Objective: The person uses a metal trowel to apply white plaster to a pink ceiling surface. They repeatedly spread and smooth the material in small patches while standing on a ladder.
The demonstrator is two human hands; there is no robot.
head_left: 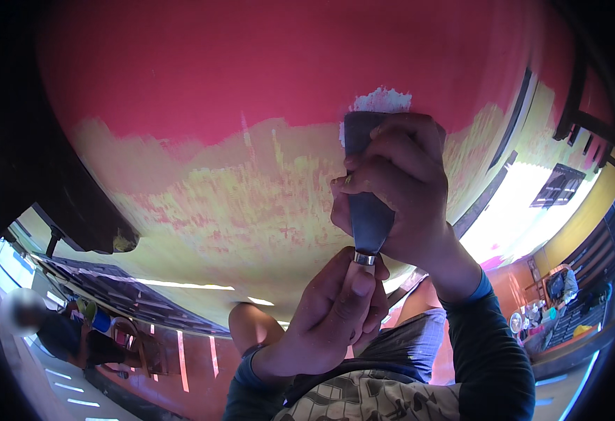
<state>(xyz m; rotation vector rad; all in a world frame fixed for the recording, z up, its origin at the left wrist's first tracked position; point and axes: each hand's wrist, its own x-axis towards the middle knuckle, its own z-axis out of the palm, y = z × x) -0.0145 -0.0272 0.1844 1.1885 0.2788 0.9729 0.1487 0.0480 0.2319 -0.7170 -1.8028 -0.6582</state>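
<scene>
My right hand [399, 182] is wrapped round the broad grey blade of a scraper [369, 221], fingertips pressed on it. Its handle, with a metal collar, is in my left hand [325, 323], thumb lying along it. The blade's top edge is at a ragged white patch [381, 98] on a big painted surface [202, 91], pink above and mottled pale yellow below. Whether the blade touches the surface I cannot tell; part of it is hidden by my right fingers.
Dark beams [83, 203] border the surface on the left. At lower left is another person [62, 333] by a wooden chair [143, 351]. A barred window [556, 186] is at right; below it, assorted household items [556, 316] are piled along a reddish wall.
</scene>
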